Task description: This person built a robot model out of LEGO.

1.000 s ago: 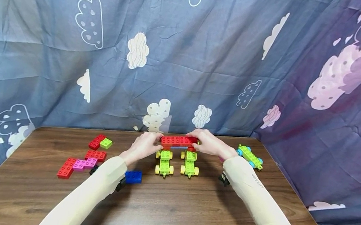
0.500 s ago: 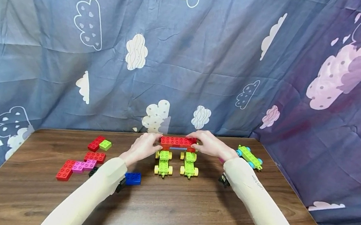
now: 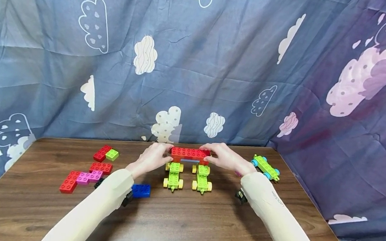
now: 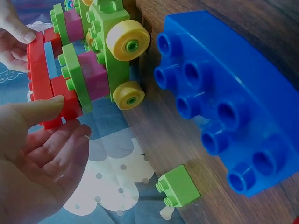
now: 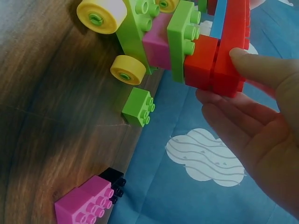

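Note:
Two wheeled green bases (image 3: pixel 202 182) with yellow wheels stand side by side on the table. In the wrist views, each carries a pink brick (image 5: pixel 158 42) topped by a green plate (image 4: pixel 75 77). Red bricks (image 3: pixel 190 153) span across the top, with a light blue strip (image 4: pixel 52 59) beneath the span. My left hand (image 3: pixel 152 158) grips the left end of the red bricks, its thumb on their near side in the left wrist view. Pinched between thumb and fingers of my right hand (image 3: pixel 226 157) is their right end.
Left on the table lie red bricks (image 3: pixel 69 181), pink bricks (image 3: pixel 89 177) and a green brick (image 3: pixel 112 155). A blue brick (image 3: pixel 141 191) sits beside the left wrist. Behind the right forearm is a green base with blue wheels (image 3: pixel 266 168). A patterned curtain (image 3: pixel 198 77) hangs behind.
My right hand has shifted slightly down and to the right at its end of the red bricks. The left hand and the build stay almost where they were.

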A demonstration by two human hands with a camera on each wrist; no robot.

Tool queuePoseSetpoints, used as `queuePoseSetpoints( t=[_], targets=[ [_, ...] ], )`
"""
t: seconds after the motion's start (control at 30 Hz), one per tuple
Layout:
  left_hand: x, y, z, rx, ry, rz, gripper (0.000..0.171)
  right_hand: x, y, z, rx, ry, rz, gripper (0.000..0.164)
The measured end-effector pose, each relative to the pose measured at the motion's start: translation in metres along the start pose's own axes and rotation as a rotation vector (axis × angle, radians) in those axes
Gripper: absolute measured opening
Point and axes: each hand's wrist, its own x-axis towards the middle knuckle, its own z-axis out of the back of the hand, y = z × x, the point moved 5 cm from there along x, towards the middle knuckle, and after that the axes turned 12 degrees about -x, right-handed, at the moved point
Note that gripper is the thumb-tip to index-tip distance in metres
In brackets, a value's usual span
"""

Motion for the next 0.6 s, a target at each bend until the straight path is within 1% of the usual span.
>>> queuePoseSetpoints(
  t=[0.23,0.37,0.6],
  targets=[
    [-0.007,-0.001,0.001,-0.013,0.037,0.014,0.028,-0.007,0.003,-0.002,0.019,0.003,-0.04,0.031],
    [-0.01,-0.001,0.0,-0.021,0.046,0.022,0.029,-0.013,0.004,-0.002,0.038,-0.014,-0.04,0.031],
    [-0.015,-0.002,-0.001,-0.018,0.054,0.027,0.029,-0.023,0.002,0.0,0.037,-0.046,-0.039,0.036]
  ],
)
